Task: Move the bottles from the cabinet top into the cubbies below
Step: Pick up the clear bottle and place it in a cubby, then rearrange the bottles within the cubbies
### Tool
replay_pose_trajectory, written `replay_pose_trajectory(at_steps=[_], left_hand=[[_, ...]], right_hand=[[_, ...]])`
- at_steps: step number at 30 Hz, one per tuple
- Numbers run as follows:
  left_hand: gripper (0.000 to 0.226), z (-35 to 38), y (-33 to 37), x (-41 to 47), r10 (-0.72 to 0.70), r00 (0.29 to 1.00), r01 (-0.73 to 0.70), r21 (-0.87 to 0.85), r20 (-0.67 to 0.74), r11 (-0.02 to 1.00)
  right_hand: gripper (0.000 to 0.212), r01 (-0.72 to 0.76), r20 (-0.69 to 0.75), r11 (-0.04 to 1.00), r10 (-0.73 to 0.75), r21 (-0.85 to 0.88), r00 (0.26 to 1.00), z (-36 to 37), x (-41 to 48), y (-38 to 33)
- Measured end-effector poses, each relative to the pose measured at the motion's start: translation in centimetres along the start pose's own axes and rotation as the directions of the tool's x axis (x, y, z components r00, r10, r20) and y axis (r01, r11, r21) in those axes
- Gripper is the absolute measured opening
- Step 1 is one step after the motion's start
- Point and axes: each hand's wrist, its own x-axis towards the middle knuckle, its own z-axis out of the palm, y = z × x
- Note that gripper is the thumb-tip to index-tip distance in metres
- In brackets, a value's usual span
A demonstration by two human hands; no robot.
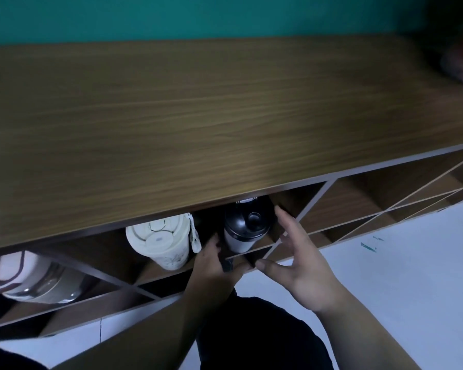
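A bottle with a black lid (245,227) and pale body lies in a diamond cubby under the wooden cabinet top (225,108), lid facing me. My left hand (215,265) is at its lower left, fingers curled at the cubby's front edge around something small and dark; its grip is unclear. My right hand (301,259) hovers just right of the bottle, fingers spread, holding nothing. A cream bottle (162,240) lies in the cubby to the left. A white and steel bottle (30,276) lies in a cubby at the far left. No bottle shows on the cabinet top.
Thin diagonal dividers (313,198) form more cubbies to the right. A blurred dark and reddish object (460,57) sits at the top's far right. A teal wall (198,14) stands behind, and the pale floor (398,276) lies below. My dark-clothed legs (262,335) are close to the cabinet.
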Motion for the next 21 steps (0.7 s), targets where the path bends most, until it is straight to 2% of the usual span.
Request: replay_pose_trajectory(at_steps=[3,4,7,9,10,11,13,16,18,21], left_hand=[[0.013,-2.0,0.6,-2.9,-0.065,0.991,0.055,0.09,0.115,0.994],[0.008,-2.9,0.6,-3.9,-0.091,0.985,0.071,0.143,0.143,0.987],[0.023,-6.0,0.9,-6.0,-0.221,0.953,0.163,0.266,0.207,0.95],[0.016,-8.3,1.4,-7.1,-0.317,0.919,0.251,0.274,0.232,0.928],[0.019,-9.3,1.4,-7.4,-0.342,0.909,0.283,0.248,0.24,0.927],[0.032,-10.3,1.4,-7.7,-0.353,0.909,0.306,0.218,0.221,0.927],[0.066,-11.8,0.9,-8.1,-0.375,0.922,0.355,0.177,0.098,0.918],[0.117,-13.0,1.0,-8.0,-0.358,0.933,0.361,0.139,-0.047,0.922],[0.125,-13.1,1.5,-7.9,-0.323,0.944,0.328,0.081,-0.07,0.941],[0.117,-12.9,2.0,-7.3,-0.262,0.963,0.267,0.095,-0.061,0.959]], right_hand=[[0.078,0.002,-0.044,0.999,-0.004,-0.041,0.999,-0.9,-1.7,-3.1],[0.071,0.018,-0.058,0.998,-0.022,-0.068,0.998,-1.0,-2.1,-4.3],[0.06,0.082,-0.035,0.969,-0.093,-0.232,0.995,-0.2,-2.9,-8.2],[0.066,0.106,0.046,0.945,-0.097,-0.309,0.994,1.3,-3.1,-10.6],[0.073,0.109,0.089,0.937,-0.084,-0.331,0.992,2.5,-2.9,-11.6],[0.08,0.117,0.125,0.928,-0.077,-0.353,0.989,3.8,-2.6,-12.4],[0.088,0.137,0.162,0.919,-0.082,-0.369,0.983,6.7,-1.6,-13.1],[0.088,0.089,0.099,0.953,-0.063,-0.288,0.993,9.8,-0.4,-13.2],[0.091,0.067,0.064,0.968,-0.053,-0.241,0.997,10.9,0.1,-13.0],[0.092,0.036,0.047,0.977,-0.027,-0.209,0.999,11.5,0.9,-12.8]])
